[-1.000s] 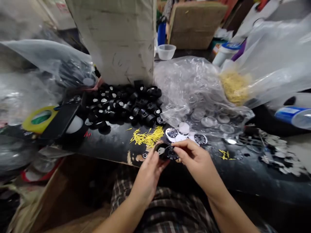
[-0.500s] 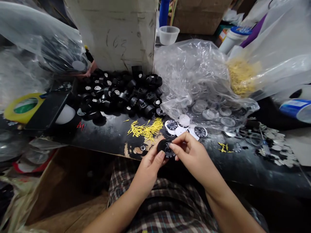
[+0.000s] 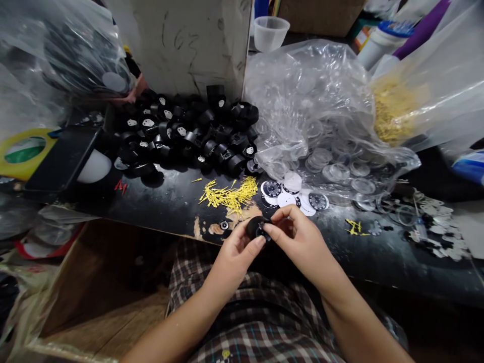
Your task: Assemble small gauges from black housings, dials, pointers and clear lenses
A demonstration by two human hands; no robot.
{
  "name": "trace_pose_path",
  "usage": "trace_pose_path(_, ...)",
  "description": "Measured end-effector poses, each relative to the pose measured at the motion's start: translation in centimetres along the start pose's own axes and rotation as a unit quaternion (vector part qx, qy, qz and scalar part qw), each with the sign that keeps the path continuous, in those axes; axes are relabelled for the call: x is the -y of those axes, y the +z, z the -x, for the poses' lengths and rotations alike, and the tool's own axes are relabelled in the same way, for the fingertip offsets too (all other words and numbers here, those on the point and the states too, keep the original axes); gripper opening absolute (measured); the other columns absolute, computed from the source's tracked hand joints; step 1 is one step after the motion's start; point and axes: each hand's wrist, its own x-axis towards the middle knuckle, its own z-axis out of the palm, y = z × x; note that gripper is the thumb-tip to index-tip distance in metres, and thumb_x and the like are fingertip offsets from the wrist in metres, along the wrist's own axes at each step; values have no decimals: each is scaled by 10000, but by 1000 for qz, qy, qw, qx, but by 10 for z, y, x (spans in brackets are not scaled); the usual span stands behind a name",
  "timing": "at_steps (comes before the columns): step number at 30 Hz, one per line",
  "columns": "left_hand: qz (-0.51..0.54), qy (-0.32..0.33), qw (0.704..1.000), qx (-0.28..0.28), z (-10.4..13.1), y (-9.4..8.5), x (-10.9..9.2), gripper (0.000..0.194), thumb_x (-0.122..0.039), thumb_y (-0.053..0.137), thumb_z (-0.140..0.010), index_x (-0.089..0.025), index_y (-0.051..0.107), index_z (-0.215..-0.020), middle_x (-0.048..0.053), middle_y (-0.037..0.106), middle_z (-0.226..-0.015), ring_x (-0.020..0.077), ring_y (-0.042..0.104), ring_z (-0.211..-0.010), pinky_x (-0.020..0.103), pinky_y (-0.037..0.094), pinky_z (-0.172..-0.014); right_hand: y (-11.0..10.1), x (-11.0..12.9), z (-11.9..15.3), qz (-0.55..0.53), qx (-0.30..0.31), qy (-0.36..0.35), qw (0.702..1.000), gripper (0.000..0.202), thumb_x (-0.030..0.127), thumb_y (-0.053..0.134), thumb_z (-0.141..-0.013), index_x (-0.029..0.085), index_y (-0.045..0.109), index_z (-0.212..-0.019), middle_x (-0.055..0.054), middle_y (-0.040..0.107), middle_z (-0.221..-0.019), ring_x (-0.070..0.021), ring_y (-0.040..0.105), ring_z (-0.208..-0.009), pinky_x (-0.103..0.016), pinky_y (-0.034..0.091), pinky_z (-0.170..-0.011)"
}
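Below board (image 3: 189,60) scrawled “163”, gripping dial housing (image 3: 254,226) in left hand (image 3: 235,252) and right hand (image 3: 298,234), near bagged clear discs (image 3: 335,172).

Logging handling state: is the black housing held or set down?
Held: the left hand grips the black housing, and the right hand's fingertips are at it too.

A big grey board (image 3: 206,55) with scribbles stands at the back of the shiny black tabletop (image 3: 174,199), and an open brown box (image 3: 81,285) sits below.
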Motion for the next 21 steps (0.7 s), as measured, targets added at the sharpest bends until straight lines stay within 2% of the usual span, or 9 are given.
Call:
trace_pose_path(4,-56,-6,998,6,4,-12,2,316,-271,609,-827,-228,601,-1139,38,650,-1196,228,569,-1146,382,424,-1020,0,0,4,12,59,-10,998,131,291,539,-834,201,539,-929,-2,600,-788,-137,558,-681,-265,449,-617)
trace_pose_path(7,-89,9,996,-28,10,-28,-2,312,-268,607,-831,-234,605,-1141,29,657,-1183,214,574,-1130,349,425,-1009,4,5,-3,64,101,-72,990,108,257,512,-866,209,591,-923,-11,641,-846,-149,586,-759,-276,448,-688)
trace_pose_path(10,-82,36,992,-90,15,-39,-10,293,-298,601,-846,-247,610,-1135,19,655,-1176,198,587,-1083,300,470,-924,17,10,-20,215,70,-137,964,125,201,500,-872,202,625,-871,-27,657,-844,-184,584,-804,-320,412,-736)
trace_pose_path(13,-50,58,988,-130,18,-43,-20,256,-285,615,-842,-248,627,-1095,12,661,-1140,183,587,-1061,255,494,-841,35,15,-38,375,33,-145,915,108,205,518,-858,171,613,-819,-69,658,-842,-228,583,-808,-362,384,-730)
trace_pose_path(15,-9,59,988,-145,18,-42,-24,225,-256,631,-828,-236,635,-1052,15,677,-1103,180,597,-1053,252,504,-829,42,17,-45,424,24,-143,894,119,212,515,-857,159,599,-792,-87,655,-833,-241,588,-797,-372,379,-718)
trace_pose_path(17,41,48,987,-144,17,-40,-27,208,-230,637,-822,-213,633,-1029,34,691,-1089,187,615,-1051,274,510,-850,43,17,-48,415,30,-139,899,111,193,526,-840,164,582,-749,-73,647,-794,-227,585,-759,-362,381,-697)
trace_pose_path(21,151,-11,983,-105,11,-32,-29,242,-233,597,-858,-208,600,-1098,58,684,-1153,222,659,-1024,355,529,-869,31,11,-43,231,39,-142,962,70,167,558,-807,187,563,-740,-13,614,-743,-157,560,-682,-295,412,-647)
